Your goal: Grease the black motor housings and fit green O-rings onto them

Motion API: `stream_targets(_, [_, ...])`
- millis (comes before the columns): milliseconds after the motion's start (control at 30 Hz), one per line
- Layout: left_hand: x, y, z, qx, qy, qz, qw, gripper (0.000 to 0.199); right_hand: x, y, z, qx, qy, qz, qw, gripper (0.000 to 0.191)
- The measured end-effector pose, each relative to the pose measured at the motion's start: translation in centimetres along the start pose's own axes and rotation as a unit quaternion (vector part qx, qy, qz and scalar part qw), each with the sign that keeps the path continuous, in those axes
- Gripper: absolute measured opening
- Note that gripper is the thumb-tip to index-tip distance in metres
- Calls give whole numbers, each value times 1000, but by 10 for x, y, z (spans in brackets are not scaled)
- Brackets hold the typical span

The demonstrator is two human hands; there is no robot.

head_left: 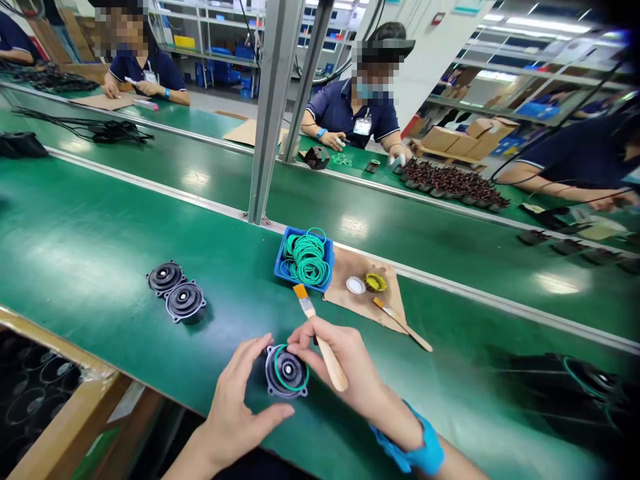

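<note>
A round black housing (288, 369) with a pale rim lies on the green table in front of me. A green ring (306, 381) rests over its top, off-centre. My left hand (245, 393) is spread around the housing's left side, holding nothing. My right hand (333, 353) holds a wooden-handled brush (332, 365), bristles pointing up and away, while its fingertips pinch at the ring's upper edge. Beyond the hands, a blue bin (326, 283) holds many green rings (307, 259).
Two similar housings (185, 300) sit at the left. Brown cardboard (340, 267) bears a yellow pot (375, 283), a white lid (355, 285) and a second brush (403, 325). A metal post (265, 120) rises beyond the bin. Dark parts (580, 387) lie right; people work opposite.
</note>
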State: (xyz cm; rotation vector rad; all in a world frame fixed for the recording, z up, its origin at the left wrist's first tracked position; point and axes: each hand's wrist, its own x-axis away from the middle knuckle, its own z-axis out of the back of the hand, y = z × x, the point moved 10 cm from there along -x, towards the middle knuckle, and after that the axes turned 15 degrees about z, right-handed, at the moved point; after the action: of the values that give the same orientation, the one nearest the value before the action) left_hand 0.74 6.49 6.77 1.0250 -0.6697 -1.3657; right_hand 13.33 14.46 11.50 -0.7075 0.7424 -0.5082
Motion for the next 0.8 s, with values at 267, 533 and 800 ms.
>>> stream_targets(267, [7, 12, -1, -85, 28, -71, 993, 68, 11, -11, 7, 46, -1, 32, 998, 12])
stream_targets(533, [-1, 29, 9, -104, 37, -118, 987, 49, 27, -37, -4, 119, -23, 133, 984, 23])
stream_targets(800, [2, 33, 10, -120, 46, -159, 979, 36, 42, -60, -6, 297, -7, 227, 927, 15])
